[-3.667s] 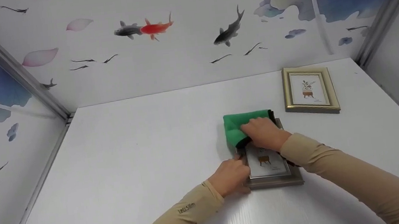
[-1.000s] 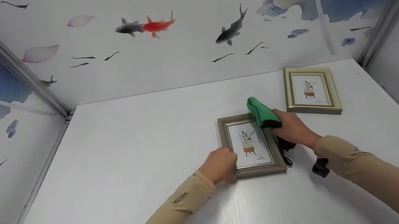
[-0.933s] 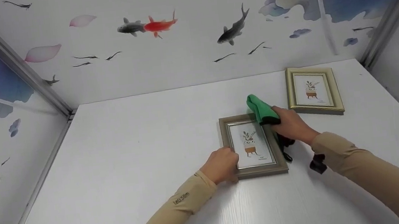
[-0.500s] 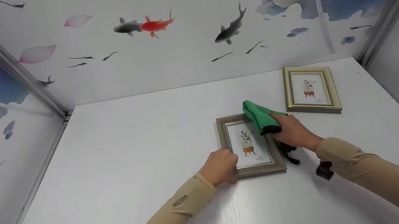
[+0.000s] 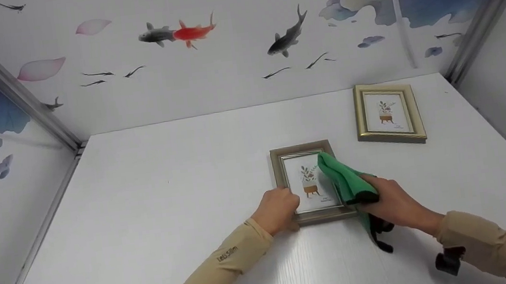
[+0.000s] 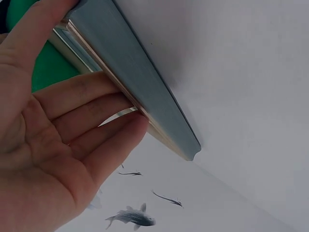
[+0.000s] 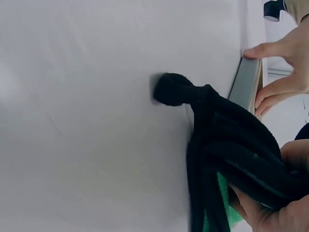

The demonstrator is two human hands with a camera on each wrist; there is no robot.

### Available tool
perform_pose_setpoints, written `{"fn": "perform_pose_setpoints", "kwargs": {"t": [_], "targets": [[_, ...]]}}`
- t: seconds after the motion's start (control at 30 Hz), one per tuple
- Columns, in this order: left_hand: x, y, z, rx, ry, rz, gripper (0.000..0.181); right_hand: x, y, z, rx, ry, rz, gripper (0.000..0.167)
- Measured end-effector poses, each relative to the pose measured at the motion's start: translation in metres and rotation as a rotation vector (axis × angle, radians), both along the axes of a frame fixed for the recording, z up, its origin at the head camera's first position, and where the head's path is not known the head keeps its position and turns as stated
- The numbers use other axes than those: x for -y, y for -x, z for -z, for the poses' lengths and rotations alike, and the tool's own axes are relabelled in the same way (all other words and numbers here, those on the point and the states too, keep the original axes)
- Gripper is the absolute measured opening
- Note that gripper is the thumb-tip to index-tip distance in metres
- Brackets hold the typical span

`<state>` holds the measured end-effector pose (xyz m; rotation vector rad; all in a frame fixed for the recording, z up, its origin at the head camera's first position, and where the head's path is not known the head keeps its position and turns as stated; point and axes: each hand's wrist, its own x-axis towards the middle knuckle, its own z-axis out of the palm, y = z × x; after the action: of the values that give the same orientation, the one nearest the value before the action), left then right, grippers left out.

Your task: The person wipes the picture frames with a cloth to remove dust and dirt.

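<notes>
White tabletop (image 5: 146, 211) meets fish-printed wall (image 5: 236, 79); left hand (image 5: 277, 209) holds brown frame (image 5: 299, 149), right hand (image 5: 395, 202) grips green cloth (image 5: 343, 177).

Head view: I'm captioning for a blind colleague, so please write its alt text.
A left hand grips the left side of a brown frame at a white table, while the right hand holds a green cloth over its right side. A gold frame lies farther back to the right, before a fish-patterned wall.

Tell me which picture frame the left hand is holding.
The grey-brown picture frame, the nearer one: the left hand grips its left edge. The gold picture frame lies farther back, with no hand on it.
</notes>
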<state>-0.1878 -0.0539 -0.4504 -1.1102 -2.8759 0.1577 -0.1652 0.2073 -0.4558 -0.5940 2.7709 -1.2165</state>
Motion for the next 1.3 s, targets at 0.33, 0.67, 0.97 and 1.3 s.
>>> {"fn": "perform_pose_setpoints", "kwargs": {"t": [0.33, 0.67, 0.97, 1.3], "targets": [[0.002, 0.0, 0.0, -0.021, 0.0, 0.024, 0.036, -0.003, -0.019, -0.003, -0.088, -0.107, -0.113, 0.062], [0.002, 0.0, -0.003, 0.026, 0.027, -0.009, 0.03, -0.017, -0.002, -0.001, -0.488, -0.454, -0.52, 0.067], [0.002, 0.002, -0.001, 0.048, 0.025, -0.007, 0.033, -0.004, 0.069, -0.008, -0.582, -0.666, -0.46, 0.047], [0.003, 0.002, -0.002, 0.077, 0.032, -0.027, 0.035, 0.02, 0.119, -0.003, -0.624, -0.873, -0.311, 0.047]]}}
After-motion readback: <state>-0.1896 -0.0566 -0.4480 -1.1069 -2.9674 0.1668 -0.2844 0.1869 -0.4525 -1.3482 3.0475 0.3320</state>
